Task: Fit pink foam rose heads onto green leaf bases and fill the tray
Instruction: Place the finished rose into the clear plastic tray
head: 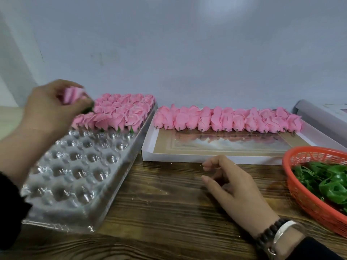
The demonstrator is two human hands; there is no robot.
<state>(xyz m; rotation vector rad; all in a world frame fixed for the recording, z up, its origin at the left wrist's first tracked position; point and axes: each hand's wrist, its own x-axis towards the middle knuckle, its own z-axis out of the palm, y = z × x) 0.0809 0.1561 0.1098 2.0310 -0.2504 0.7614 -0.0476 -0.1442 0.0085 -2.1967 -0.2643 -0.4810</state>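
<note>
A clear plastic blister tray (75, 173) is set on the left part of the wooden bench (169, 212), angled away from the near edge. Its far rows are filled with assembled pink foam roses (120, 111), green bases showing under the nearest row; the near cups are seen unfilled. Above the tray's far left corner a pink rose head (72, 95) with a green leaf base (88, 109) under it is pinched in the curled fingers of the left hand (50, 109).

Beside the tray, toward the bench's far edge, a shallow white box (148, 149) is placed. A row of loose pink rose heads (227, 119) is laid along its far side, short stems pointing toward the near edge.

At the bench's right edge an orange mesh basket (308, 199) is found, holding green leaf bases (330, 182).

The right hand (231, 186) is held over the bench between box and near edge, fingers loosely curled and apart, nothing gripped. A beaded bracelet (270, 231) and a watch (281, 235) are worn on its wrist.
</note>
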